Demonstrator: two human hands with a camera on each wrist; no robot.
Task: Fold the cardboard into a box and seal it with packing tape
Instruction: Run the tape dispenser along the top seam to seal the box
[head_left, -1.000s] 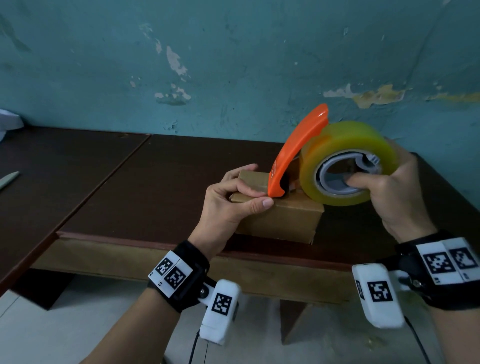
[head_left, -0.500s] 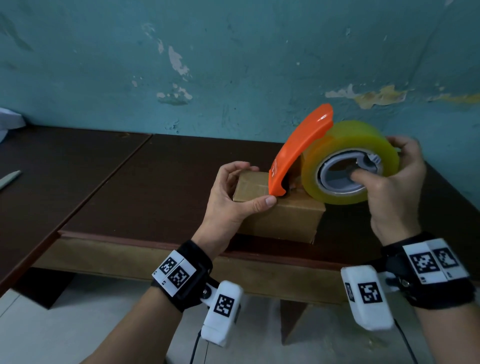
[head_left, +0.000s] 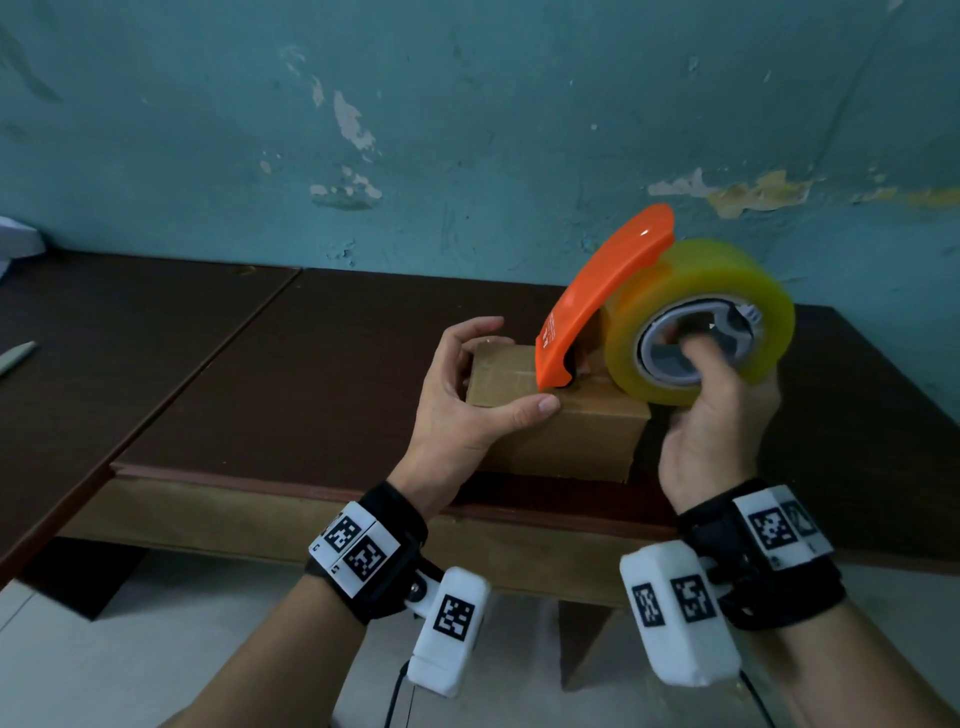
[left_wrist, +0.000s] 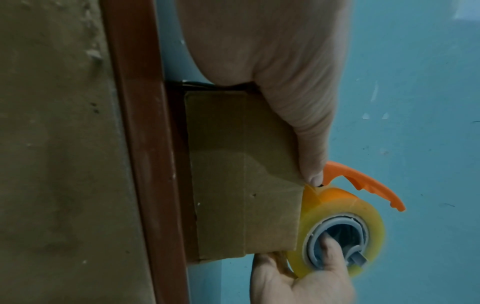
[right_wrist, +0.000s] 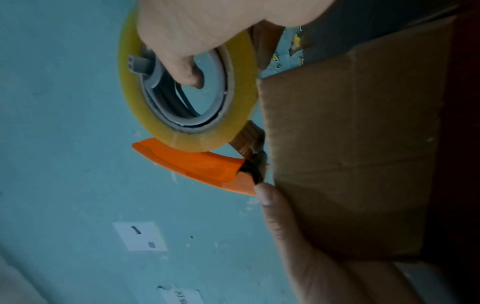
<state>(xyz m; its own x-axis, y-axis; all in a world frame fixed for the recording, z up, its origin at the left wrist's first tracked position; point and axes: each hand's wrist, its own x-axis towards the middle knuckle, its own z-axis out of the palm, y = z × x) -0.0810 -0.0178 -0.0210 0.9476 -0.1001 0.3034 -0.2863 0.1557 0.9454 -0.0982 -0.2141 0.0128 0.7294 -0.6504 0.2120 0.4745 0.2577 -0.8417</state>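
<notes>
Gripping the box, your left hand steadied it; your right hand clutched the tape, thumb hooked in its core.

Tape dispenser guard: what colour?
Orange; the curved guard arcs over the yellow tape roll. Clearest in the head view.

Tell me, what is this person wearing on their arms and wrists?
Bare forearms, no sleeves or gloves. Each wrist has a black strap carrying white tiles printed with black square codes. A white rounded camera pod, also coded, hangs under each wrist, with a thin black cable trailing down.
</notes>
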